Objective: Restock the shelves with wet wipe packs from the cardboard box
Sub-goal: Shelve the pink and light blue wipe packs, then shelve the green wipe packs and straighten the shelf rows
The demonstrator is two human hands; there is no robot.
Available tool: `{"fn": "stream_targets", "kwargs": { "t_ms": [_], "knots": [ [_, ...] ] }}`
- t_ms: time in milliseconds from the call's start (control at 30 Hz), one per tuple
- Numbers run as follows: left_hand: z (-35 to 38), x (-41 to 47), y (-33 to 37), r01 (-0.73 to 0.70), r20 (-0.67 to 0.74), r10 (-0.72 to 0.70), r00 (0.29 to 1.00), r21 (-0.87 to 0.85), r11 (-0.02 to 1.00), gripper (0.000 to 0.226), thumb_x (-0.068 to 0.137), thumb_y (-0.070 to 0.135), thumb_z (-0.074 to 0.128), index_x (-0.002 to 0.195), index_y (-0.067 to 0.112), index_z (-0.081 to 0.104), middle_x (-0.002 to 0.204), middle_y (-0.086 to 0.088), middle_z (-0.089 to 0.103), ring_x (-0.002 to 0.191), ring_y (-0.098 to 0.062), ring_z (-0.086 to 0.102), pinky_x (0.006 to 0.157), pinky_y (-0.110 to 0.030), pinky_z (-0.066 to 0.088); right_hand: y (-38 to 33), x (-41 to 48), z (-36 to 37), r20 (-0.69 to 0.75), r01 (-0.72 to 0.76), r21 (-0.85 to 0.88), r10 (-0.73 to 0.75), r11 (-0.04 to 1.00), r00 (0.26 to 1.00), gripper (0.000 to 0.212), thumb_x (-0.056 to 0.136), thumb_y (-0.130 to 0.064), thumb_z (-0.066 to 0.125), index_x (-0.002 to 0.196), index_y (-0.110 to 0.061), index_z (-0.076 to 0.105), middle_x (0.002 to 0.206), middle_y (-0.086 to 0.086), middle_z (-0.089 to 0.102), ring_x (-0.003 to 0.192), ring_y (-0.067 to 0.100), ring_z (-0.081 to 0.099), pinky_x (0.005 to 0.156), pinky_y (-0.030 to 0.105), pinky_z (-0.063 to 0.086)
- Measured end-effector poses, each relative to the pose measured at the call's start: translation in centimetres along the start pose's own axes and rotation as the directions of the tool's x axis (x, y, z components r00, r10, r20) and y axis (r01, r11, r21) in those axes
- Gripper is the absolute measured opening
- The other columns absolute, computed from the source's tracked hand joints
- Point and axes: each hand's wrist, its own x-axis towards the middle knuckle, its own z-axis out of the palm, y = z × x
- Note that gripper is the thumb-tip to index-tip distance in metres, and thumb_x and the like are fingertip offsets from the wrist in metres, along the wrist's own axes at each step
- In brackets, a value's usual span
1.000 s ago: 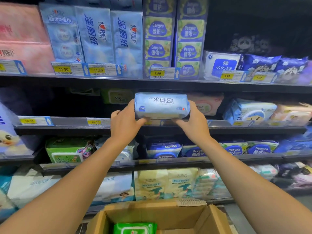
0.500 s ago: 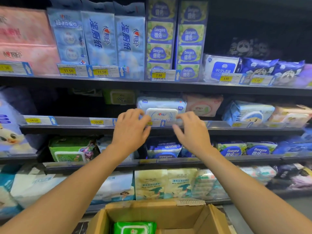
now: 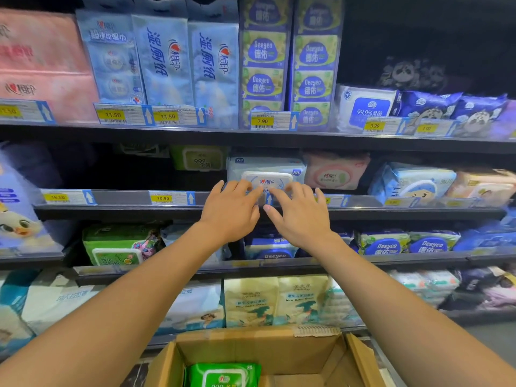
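Shelf (image 3: 125,212) at twelve o'clock holds your blue pack (image 3: 266,167); left hand (image 3: 231,212) and right hand (image 3: 303,217) lie flat, perhaps touching it. A green pack (image 3: 223,374) lies in the box (image 3: 251,344) at six.

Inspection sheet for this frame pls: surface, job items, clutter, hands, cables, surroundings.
Surface: second shelf, grey front rail with price tags.
Job's things: blue wet wipe pack on the second shelf, lid facing out; cardboard box open below, one green pack showing inside.
Clutter: pink pack right beside the blue one; green-lidded pack further back on its left.
Grippers: left hand and right hand, fingers straight, fingertips at the blue pack's front, gripping nothing.
Cables: nothing seen.
Surroundings: stocked shelves above and below; tall tissue packs on the top shelf.
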Motion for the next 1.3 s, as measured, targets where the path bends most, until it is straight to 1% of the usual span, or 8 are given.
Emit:
{"fn": "stream_targets", "kwargs": {
  "t_ms": [133, 333, 533, 600, 767, 1000, 1167, 1300],
  "knots": [
    [0.1, 0.7, 0.2, -0.020, 0.019, 0.020, 1.000, -0.018, 1.000, 0.055, 0.104, 0.042, 0.035, 0.157, 0.026, 0.037, 0.147, -0.003, 0.049, 0.136, -0.027, 0.046, 0.122, -0.052, 0.027, 0.4, 0.5, 0.4, 0.008, -0.021, 0.031, 0.020, 0.999, 1.000, 0.054, 0.099, -0.066, 0.035, 0.141, -0.037, 0.051, 0.134, 0.000, 0.052, 0.130, 0.026, 0.047, 0.116, 0.060, 0.028],
    [0.2, 1.4, 0.1, -0.039, -0.006, 0.039, 0.999, -0.002, 0.999, 0.055, 0.103, 0.039, 0.036, 0.155, 0.022, 0.042, 0.142, -0.005, 0.054, 0.128, -0.026, 0.052, 0.112, -0.043, 0.038, 1.1, 0.6, 0.6, 0.052, -0.025, 0.049, 0.022, 0.998, 0.998, 0.058, 0.100, -0.067, 0.030, 0.150, -0.040, 0.041, 0.141, 0.000, 0.046, 0.137, 0.022, 0.042, 0.118, 0.061, 0.023],
    [0.3, 1.6, 0.2, -0.040, 0.008, 0.040, 0.999, 0.008, 0.999, 0.057, 0.101, 0.040, 0.037, 0.155, 0.021, 0.042, 0.141, -0.005, 0.054, 0.127, -0.026, 0.052, 0.110, -0.043, 0.040, 1.5, 0.5, 0.7, 0.108, -0.023, 0.054, 0.017, 0.998, 0.994, 0.063, 0.100, -0.068, 0.028, 0.156, -0.040, 0.032, 0.146, 0.001, 0.042, 0.143, 0.022, 0.035, 0.120, 0.063, 0.018],
    [0.3, 1.4, 0.3, -0.036, 0.029, 0.036, 0.999, 0.001, 0.999, 0.058, 0.101, 0.041, 0.038, 0.156, 0.021, 0.039, 0.144, -0.005, 0.052, 0.129, -0.026, 0.050, 0.113, -0.044, 0.039, 1.4, 0.5, 0.6, 0.114, -0.020, 0.053, 0.014, 0.998, 0.993, 0.063, 0.100, -0.068, 0.031, 0.156, -0.039, 0.033, 0.145, 0.003, 0.043, 0.143, 0.023, 0.035, 0.120, 0.063, 0.018],
    [-0.4, 0.1, 0.9, -0.007, 0.102, 0.008, 0.995, -0.015, 1.000, 0.063, 0.101, 0.045, 0.046, 0.160, 0.026, 0.030, 0.160, -0.004, 0.038, 0.146, -0.027, 0.037, 0.124, -0.054, 0.025, 0.8, -0.2, -0.4, 0.116, -0.023, 0.070, 0.015, 0.997, 0.993, 0.064, 0.098, -0.060, 0.049, 0.153, -0.030, 0.038, 0.147, 0.003, 0.044, 0.143, 0.024, 0.035, 0.122, 0.059, 0.018],
    [-1.2, -4.9, 2.1, -0.007, 0.104, 0.010, 0.995, -0.030, 1.000, 0.070, 0.100, 0.045, 0.049, 0.163, 0.028, 0.023, 0.171, -0.004, 0.018, 0.159, -0.025, 0.011, 0.127, -0.052, 0.017, -0.4, -4.3, -2.0, 0.079, -0.003, 0.139, -0.008, 0.990, 0.997, 0.061, 0.091, -0.045, 0.065, 0.146, -0.025, 0.049, 0.146, 0.002, 0.048, 0.140, 0.025, 0.041, 0.120, 0.051, 0.029],
    [-0.2, -11.3, 3.1, 0.048, 0.181, -0.032, 0.983, -0.084, 0.995, 0.070, 0.101, 0.043, 0.049, 0.163, 0.028, 0.020, 0.172, -0.002, 0.015, 0.159, -0.025, 0.009, 0.127, -0.051, 0.015, -1.9, -9.2, -1.9, 0.135, 0.010, 0.161, -0.032, 0.987, 0.990, 0.062, 0.089, -0.046, 0.068, 0.144, -0.023, 0.052, 0.144, 0.002, 0.050, 0.139, 0.025, 0.043, 0.117, 0.051, 0.034],
    [1.7, -17.3, 3.8, 0.086, 0.276, -0.055, 0.959, -0.102, 0.991, 0.071, 0.101, 0.042, 0.051, 0.163, 0.028, 0.020, 0.171, -0.003, 0.016, 0.158, -0.026, 0.011, 0.126, -0.052, 0.017, -3.2, -13.7, -0.9, 0.231, -0.010, 0.168, -0.029, 0.986, 0.973, 0.062, 0.090, -0.048, 0.066, 0.145, -0.026, 0.050, 0.148, 0.004, 0.046, 0.140, 0.027, 0.041, 0.116, 0.051, 0.033]
  ]
}}
